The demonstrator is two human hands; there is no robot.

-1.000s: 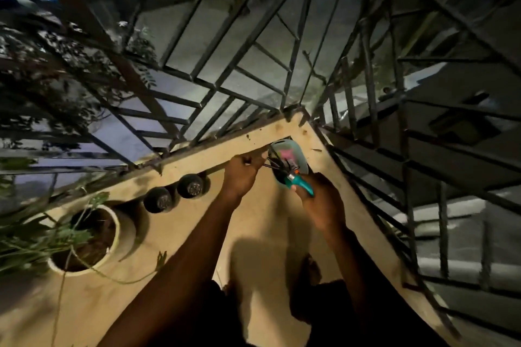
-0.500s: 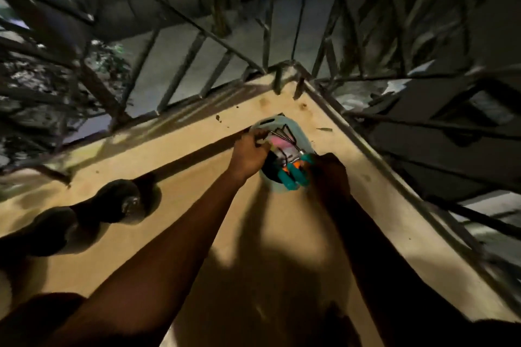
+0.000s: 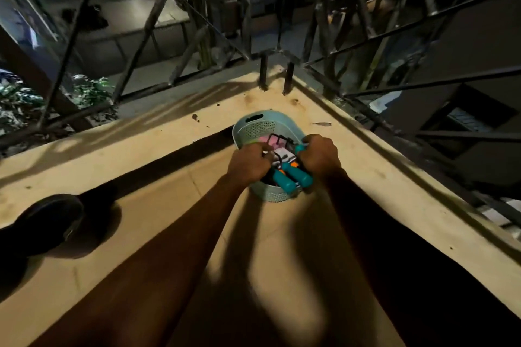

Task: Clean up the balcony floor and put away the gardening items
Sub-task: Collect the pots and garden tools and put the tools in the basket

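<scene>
The pale blue perforated basket (image 3: 258, 128) stands on the balcony floor (image 3: 282, 256), in the corner at my 12 o'clock, and both my hands are inside it. My right hand (image 3: 320, 155) has its fingers curled around the upper end of the teal-handled garden tools (image 3: 293, 177). Their two grips stick out over the near rim toward 6 o'clock. My left hand (image 3: 249, 162) is curled down among the contents, near a pink item (image 3: 265, 139) and some black wire. I cannot tell whether it pinches anything or only presses.

I think the risk is the overhang. If I let go now, the heavy grips may tip the tools out or pull the light basket over toward me. The black wire can also catch my left fingers when I lift them and drag small things out. At 12 o'clock the raised ledge (image 3: 169, 132) ends at the open bars of the railing (image 3: 263, 70), so anything flicked forward can fall through.

The room is narrow here. The ledge closes the basket in from 10 to 2 o'clock, with soil crumbs (image 3: 195, 118) at 11 and a dry leaf (image 3: 321, 123) at 1. Free floor is only toward 6 o'clock, between my arms. A dark dumbbell (image 3: 48, 222) lies well apart at 9 o'clock.
</scene>
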